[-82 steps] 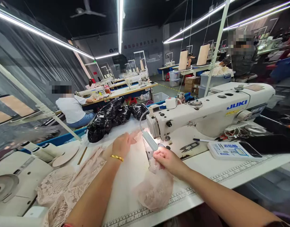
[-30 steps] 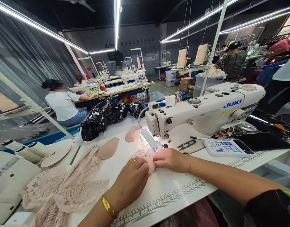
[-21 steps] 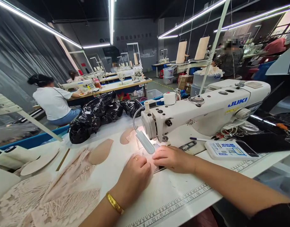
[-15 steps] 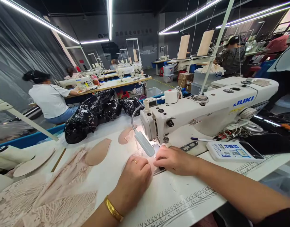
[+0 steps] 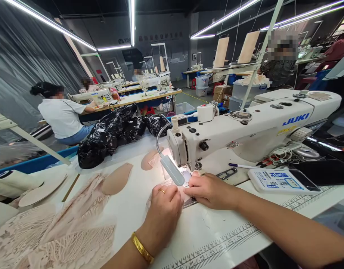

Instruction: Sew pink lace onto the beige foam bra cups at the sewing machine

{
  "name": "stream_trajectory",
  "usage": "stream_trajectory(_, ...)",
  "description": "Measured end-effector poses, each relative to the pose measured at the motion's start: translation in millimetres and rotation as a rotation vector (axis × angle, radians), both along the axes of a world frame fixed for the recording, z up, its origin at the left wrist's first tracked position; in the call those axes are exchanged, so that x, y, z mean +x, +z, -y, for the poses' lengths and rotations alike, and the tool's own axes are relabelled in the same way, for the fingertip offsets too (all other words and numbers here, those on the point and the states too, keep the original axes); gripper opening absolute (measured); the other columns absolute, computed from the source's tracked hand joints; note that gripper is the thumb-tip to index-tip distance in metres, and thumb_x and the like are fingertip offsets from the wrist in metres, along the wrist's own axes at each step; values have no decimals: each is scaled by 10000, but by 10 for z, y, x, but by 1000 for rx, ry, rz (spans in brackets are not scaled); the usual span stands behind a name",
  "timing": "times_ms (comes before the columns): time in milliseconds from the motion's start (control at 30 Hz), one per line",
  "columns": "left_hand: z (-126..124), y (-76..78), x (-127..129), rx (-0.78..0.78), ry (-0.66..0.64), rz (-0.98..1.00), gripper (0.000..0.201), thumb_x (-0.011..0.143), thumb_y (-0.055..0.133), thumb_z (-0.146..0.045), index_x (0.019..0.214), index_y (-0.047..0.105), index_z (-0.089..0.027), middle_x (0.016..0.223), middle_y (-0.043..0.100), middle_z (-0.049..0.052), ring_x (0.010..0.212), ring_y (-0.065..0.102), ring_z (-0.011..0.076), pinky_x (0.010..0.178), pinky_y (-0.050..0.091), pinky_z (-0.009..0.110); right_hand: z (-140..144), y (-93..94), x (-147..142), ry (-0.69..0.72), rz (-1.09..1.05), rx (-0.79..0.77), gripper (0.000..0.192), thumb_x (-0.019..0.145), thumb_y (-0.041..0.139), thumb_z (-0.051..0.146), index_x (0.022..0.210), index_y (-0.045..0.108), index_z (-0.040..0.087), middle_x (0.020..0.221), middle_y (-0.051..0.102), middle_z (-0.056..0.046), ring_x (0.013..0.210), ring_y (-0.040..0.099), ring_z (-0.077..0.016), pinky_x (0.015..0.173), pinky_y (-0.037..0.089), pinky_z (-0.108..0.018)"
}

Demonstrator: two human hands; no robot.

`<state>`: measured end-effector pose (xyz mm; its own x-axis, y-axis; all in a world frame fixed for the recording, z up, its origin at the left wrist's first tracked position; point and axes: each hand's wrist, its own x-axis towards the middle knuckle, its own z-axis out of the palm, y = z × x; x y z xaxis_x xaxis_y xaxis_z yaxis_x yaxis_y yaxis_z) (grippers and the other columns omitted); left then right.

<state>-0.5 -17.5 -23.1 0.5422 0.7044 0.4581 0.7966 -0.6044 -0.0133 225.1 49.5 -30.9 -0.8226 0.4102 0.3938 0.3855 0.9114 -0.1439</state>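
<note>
Both hands have closed in since the earlier frame: left hand (image 5: 163,209) and right hand (image 5: 209,190) press flat, fingers extended, on the pink lace piece (image 5: 167,184) under the sewing machine (image 5: 244,134) needle (seam progress hidden); lace pile (image 5: 62,228) awaits.

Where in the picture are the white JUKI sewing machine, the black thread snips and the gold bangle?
White JUKI sewing machine (image 5: 253,129): head view, on the arm's front face.
Black thread snips (image 5: 227,173): head view, on the handle.
Gold bangle (image 5: 142,248): head view, on the band over the left wrist.
</note>
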Motion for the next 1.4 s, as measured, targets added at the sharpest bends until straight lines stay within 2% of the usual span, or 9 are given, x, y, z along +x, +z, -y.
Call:
stream_trajectory(300,6,6,23,-27,11,4,198,1024,441,-108,957,602,-203,896,709,23,716,560,189,856,429,429,-13,-20,-17,2,-16,-8,259,948,498,95,1035,720,197,794,559,-19,706,437,-176,575,274,-284)
stream_trajectory(533,-32,1,10,-31,-11,32,201,1030,443,-134,981,623,-209,918,725,30,760,582,202,871,425,433,-14,-41,-25,-23,-15,-26,224,928,506,88,949,698,201,786,536,-18,708,426,-180,578,281,-287)
stream_trajectory(633,-146,-5,-57,-59,-60,17,220,1037,447,-166,931,636,-205,874,714,28,744,570,196,882,430,436,-21,-47,-39,-43,-49,-30,215,913,496,77,865,664,203,761,513,-15,696,397,-180,576,278,-290)
stream_trajectory(733,-327,-5,-155,-60,-168,20,228,1035,459,-201,958,673,-204,884,722,53,792,604,222,873,441,449,-31,-59,-54,-81,-86,-35,227,913,478,72,808,631,204,735,487,-12,685,370,-181,579,278,-293)
stream_trajectory(833,-500,16,-236,-63,-256,17,216,1032,484,-227,992,695,-205,984,749,83,844,639,241,867,449,461,-38,-72,-65,-122,-101,-53,213,909,478,73,805,609,205,725,477,-8,683,365,-182,584,283,-294)
stream_trajectory(967,-622,63,-287,-106,-299,3,186,1020,512,-211,980,693,-223,988,763,50,893,682,230,934,452,461,-33,-57,-76,-160,-96,-82,172,887,510,72,813,589,205,751,488,-6,695,381,-178,596,298,-287)
stream_trajectory(1100,-652,77,-308,-161,-309,27,168,1002,535,-196,955,692,-234,984,767,38,941,703,230,973,446,455,-24,-29,-83,-157,-90,-121,195,888,497,57,859,615,210,761,503,-6,706,404,-180,610,316,-286)
stream_trajectory(1233,-645,80,-305,-151,-305,35,174,995,538,-206,962,707,-232,989,770,50,951,701,237,979,441,455,-23,-39,-79,-167,-70,-122,202,885,484,54,834,602,209,733,494,-6,683,388,-182,598,306,-293)
stream_trajectory(1400,-543,152,-272,-154,-253,7,168,965,537,-193,938,700,-225,951,749,57,926,671,251,936,430,461,-19,-66,-88,-161,-53,-99,238,875,470,44,888,638,212,754,515,-15,696,415,-193,606,317,-304)
